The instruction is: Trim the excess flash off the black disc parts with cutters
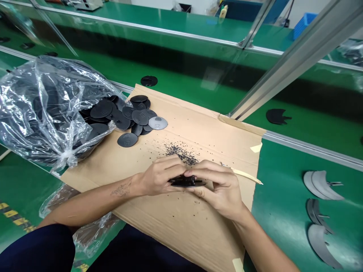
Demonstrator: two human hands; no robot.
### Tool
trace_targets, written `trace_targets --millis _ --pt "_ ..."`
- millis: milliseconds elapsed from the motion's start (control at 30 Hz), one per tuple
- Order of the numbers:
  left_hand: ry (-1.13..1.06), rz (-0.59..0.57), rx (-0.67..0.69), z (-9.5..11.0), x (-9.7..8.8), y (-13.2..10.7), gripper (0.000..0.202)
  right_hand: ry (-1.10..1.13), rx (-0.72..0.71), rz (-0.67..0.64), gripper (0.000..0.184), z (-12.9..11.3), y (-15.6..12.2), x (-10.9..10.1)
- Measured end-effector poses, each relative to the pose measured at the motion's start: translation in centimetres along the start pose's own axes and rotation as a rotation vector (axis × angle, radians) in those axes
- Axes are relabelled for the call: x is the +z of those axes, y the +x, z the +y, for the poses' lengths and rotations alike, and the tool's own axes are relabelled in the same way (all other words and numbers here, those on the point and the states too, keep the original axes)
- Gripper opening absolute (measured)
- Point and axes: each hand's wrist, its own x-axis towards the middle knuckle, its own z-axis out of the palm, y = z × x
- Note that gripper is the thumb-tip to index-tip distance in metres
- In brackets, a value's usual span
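Observation:
Between my two hands a round black plastic disc (188, 184) is held nearly edge-on above the cardboard. My left hand (161, 174) pinches its left edge, and my right hand (219, 185) grips the right side with thumb below and fingers on top. A small raised black part shows on the disc's upper face. Just beyond my fingers, a scatter of tiny black bits (183, 153) lies on the cardboard sheet (159, 223). A yellow-handled slim tool (246, 175) sticks out past my right hand; whether the hand touches it I cannot tell.
Several loose black discs (140, 117) spill from a clear plastic bag (53, 109) at left. Grey curved parts (321, 185) lie on the green surface at right. A metal post (283, 64) slants up at the cardboard's far edge. Black parts (276, 116) rest on the green belt beyond.

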Motion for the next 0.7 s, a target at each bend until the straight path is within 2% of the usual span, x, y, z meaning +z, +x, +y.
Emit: trace_targets --millis 133,233,367,567,700 --pt "-0.137 -0.003 -0.13 0.1 0.0 0.0 0.039 -0.193 -0.076 0.05 0.02 0.1 -0.1 -0.4" --pt "-0.239 -0.032 -0.161 0.0 -0.3 0.1 0.052 -0.344 -0.141 0.037 0.025 0.1 -0.1 -0.7" --pt "-0.255 -0.023 -0.162 -0.2 -0.3 0.0 0.048 -0.482 -0.175 0.008 0.022 0.3 -0.3 -0.4" --pt "-0.261 0.008 -0.277 0.0 0.2 -0.2 0.044 -0.863 -0.208 0.11 0.021 1.1 -1.0 0.7" --pt "-0.316 0.029 -0.331 0.3 0.3 -0.1 0.038 -0.933 -0.221 0.143 0.018 1.1 -1.1 0.6"
